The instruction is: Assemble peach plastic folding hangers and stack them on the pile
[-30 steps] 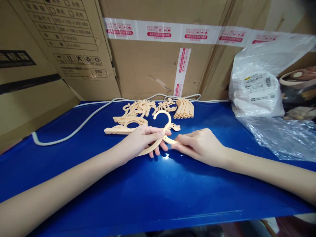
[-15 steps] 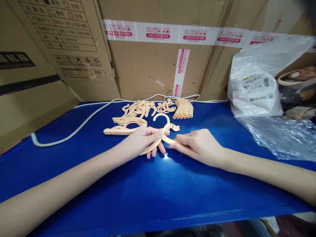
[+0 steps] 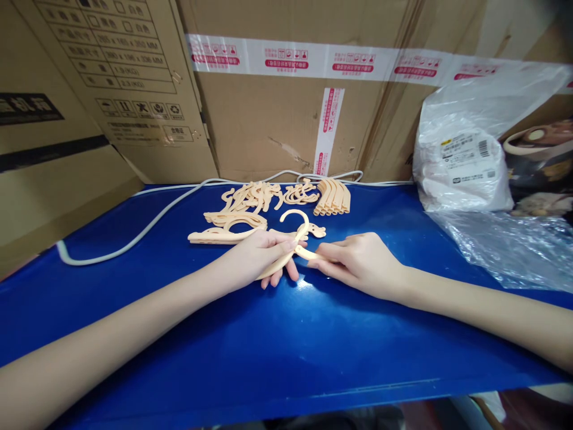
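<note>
Between my hands is a cream plastic clothes hanger (image 3: 305,224), its hook pointing up and away from me. My left hand (image 3: 262,257) grips it just below the hook, thumb on top, with one curved arm running under the palm. My right hand (image 3: 358,263) pinches the other arm of the hanger, whose end is hidden in the fingers. Behind my left hand lie long cream hanger pieces (image 3: 210,237), and a flat animal-shaped end (image 3: 317,231) pokes out beyond the hook.
At the back of the blue table (image 3: 286,358) lie a heap of cream hook pieces (image 3: 255,196) and a neat stack of curved arms (image 3: 333,198). A white cable (image 3: 156,224) runs along the left. Cardboard boxes (image 3: 277,119) wall the back; plastic-wrapped goods (image 3: 465,161) stand at right.
The hanger's hook has tilted very slightly to the right, and my left fingers beneath it have shifted a little left. Both hands keep their grip.
</note>
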### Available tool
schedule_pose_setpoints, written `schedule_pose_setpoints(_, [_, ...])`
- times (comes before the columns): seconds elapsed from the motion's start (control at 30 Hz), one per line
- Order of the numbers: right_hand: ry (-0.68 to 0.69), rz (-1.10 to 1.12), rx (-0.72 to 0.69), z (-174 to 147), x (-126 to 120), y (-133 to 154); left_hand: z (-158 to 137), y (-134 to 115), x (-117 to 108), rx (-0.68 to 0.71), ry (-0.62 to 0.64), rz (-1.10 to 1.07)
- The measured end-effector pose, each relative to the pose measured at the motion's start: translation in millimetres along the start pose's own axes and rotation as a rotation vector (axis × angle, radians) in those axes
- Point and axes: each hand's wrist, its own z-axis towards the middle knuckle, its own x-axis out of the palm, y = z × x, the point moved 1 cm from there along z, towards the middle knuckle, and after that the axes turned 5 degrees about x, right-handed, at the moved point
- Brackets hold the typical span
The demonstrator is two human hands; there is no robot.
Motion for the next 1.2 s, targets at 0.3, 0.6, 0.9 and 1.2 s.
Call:
schedule_pose_setpoints(0.3, [-0.003, 0.036, 0.000, -1, 1, -1, 0, -2, 3, 0.009, 0.000, 0.058])
schedule_pose_setpoints(0.6, [-0.041, 0.036, -0.025, 0, 1, -1, -3, -6, 4, -0.005, 0.015, 0.146])
schedule_pose_setpoints(0.9, [-0.138, 0.078, -0.034, 1, 1, -2, -4, -8, 4, -0.025, 0.046, 0.189])
schedule_pose_setpoints(1.2, [-0.133, 0.101, 0.003, 3, 1, -3, -14, -16, 6, 0.013, 0.020, 0.511])
